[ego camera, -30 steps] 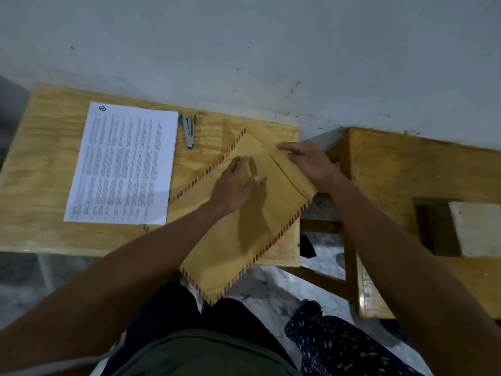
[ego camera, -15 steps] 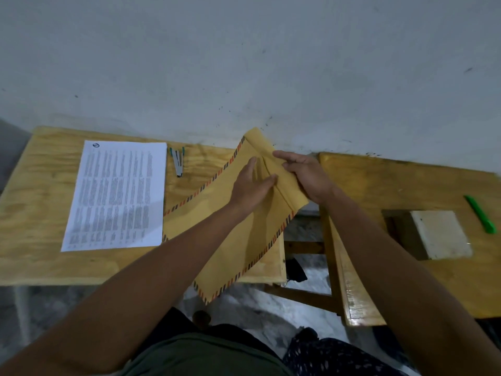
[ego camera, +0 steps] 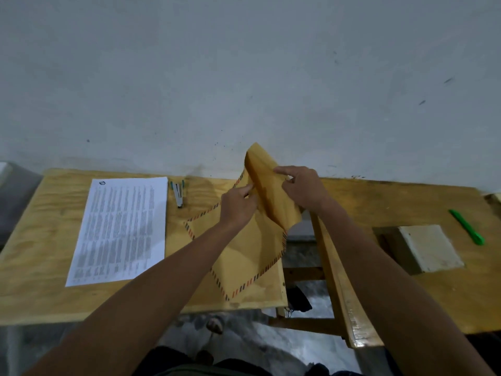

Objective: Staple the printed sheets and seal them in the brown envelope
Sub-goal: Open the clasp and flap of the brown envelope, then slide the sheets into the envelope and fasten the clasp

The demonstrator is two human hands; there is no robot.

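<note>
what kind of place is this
Probably a plain classroom or workroom: two bare plywood desks pushed against a scuffed grey wall, with printed sheets, a stapler and a green pen on them.

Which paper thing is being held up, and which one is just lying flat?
The brown envelope with the striped edge is held up by the left hand and right hand. The white printed sheets lie flat, untouched, on the left table.

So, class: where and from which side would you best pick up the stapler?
Pinch the stapler across its long sides at mid-body, coming from above. It lies flat on the table, lengthwise away from the person, clear of the sheets, so both sides are free.
</note>
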